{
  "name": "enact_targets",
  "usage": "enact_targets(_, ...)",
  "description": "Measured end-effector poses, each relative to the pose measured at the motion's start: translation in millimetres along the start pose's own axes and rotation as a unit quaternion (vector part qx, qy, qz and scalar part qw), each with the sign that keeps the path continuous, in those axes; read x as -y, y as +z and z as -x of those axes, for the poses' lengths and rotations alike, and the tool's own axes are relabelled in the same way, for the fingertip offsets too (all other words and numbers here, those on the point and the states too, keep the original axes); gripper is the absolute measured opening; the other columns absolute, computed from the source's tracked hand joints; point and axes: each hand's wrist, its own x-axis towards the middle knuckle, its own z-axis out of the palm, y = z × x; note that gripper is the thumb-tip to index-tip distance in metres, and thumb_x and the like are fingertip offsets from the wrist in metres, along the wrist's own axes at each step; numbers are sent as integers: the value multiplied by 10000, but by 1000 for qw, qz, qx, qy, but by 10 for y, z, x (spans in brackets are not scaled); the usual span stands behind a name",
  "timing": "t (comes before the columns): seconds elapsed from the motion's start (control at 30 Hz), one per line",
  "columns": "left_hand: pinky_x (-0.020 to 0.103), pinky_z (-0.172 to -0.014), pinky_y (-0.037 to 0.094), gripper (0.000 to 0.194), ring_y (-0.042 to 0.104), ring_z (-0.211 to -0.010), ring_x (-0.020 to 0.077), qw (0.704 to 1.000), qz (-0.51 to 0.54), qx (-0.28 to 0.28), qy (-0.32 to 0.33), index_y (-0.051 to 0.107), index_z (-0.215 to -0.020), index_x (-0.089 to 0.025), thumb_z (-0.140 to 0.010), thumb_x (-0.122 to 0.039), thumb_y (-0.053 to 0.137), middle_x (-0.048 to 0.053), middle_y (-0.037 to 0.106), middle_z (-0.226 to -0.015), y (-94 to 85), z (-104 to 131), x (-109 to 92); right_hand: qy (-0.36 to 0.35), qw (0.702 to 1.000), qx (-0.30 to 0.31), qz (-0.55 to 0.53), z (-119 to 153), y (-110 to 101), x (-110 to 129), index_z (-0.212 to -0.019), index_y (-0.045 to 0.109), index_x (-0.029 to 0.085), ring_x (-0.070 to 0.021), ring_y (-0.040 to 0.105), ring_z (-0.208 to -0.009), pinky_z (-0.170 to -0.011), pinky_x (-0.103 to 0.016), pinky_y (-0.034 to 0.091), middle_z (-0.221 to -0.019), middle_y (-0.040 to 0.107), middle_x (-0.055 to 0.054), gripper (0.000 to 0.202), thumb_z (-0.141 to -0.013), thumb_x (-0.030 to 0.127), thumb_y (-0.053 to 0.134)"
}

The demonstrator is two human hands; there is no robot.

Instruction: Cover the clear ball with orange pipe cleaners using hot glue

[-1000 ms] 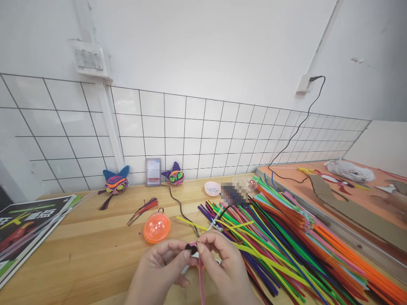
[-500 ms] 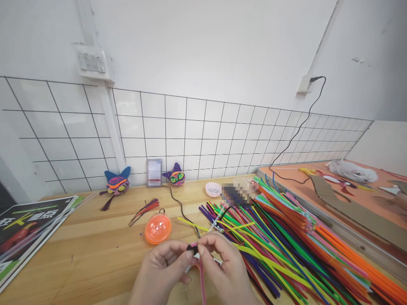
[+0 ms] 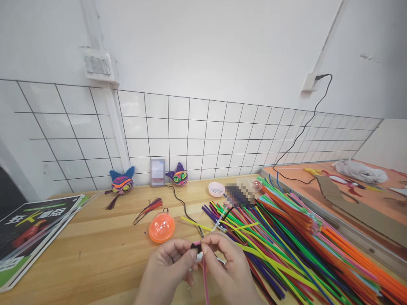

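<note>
A pink pipe cleaner [image 3: 205, 281] hangs down between my hands, its upper end joined with a small black fuzzy piece [image 3: 196, 247]. My left hand [image 3: 173, 264] pinches the black piece between thumb and forefinger. Close beside it, my right hand [image 3: 224, 264] pinches the pink pipe cleaner near its top. Something white, partly hidden, lies behind my fingers. Beyond my left hand sits an orange plastic ball [image 3: 162, 227] with a small loop on top. To the right spreads a big pile of colourful pipe cleaners [image 3: 286, 250].
Two colourful eared ornaments [image 3: 122, 182] and a phone-like panel [image 3: 157, 173] stand against the wall. A pink bowl [image 3: 216, 189] holds small beads. Red and dark tassel threads [image 3: 149, 209] lie behind the ball. Printed boards [image 3: 38, 224] rest at left; cardboard [image 3: 359, 209] lies at right.
The whole view has shifted slightly, so things appear a little farther right. Both hands keep their pinch on the black piece and the pink pipe cleaner.
</note>
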Motion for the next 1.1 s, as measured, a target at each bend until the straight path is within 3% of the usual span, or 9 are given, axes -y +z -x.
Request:
enact_targets(0.33, 176, -381, 456, 317, 543, -429, 105, 1000, -9, 4, -7, 729, -591, -135, -459, -393, 858, 10, 646, -442, 8, -8, -21, -25, 999, -17, 19, -4, 1, 8, -745, 575, 203, -147, 597, -633, -594, -226, 461, -683, 615, -7, 140, -848, 173, 485)
enact_targets(0.73, 186, -371, 467, 338, 537, -425, 106, 999, -22, 34, -4, 742, -622, -140, -460, -415, 854, 10, 649, -448, -40, -56, 5, -38, 999, 13, 19, 0, -17, -19, -775, 569, 202, -152, 592, -660, -607, -237, 459, -707, 598, -10, 139, -848, 136, 470)
enact_targets(0.9, 177, -358, 451, 353, 536, -423, 106, 1000, -14, 10, 9, 737, -612, -137, -450, -428, 854, 8, 639, -435, -18, -44, 18, -38, 999, 5, 15, -7, -20, -20, -775, 582, 205, -157, 602, -668, -603, -236, 464, -713, 613, -14, 140, -840, 134, 480)
enact_targets(1.1, 190, -390, 487, 300, 562, -449, 110, 999, -16, 42, -10, 741, -644, -133, -503, -374, 850, 10, 663, -473, -60, -54, -8, -32, 999, 15, 11, -13, -30, -9, -780, 579, 203, -152, 600, -689, -622, -232, 461, -729, 616, -13, 144, -847, 129, 476)
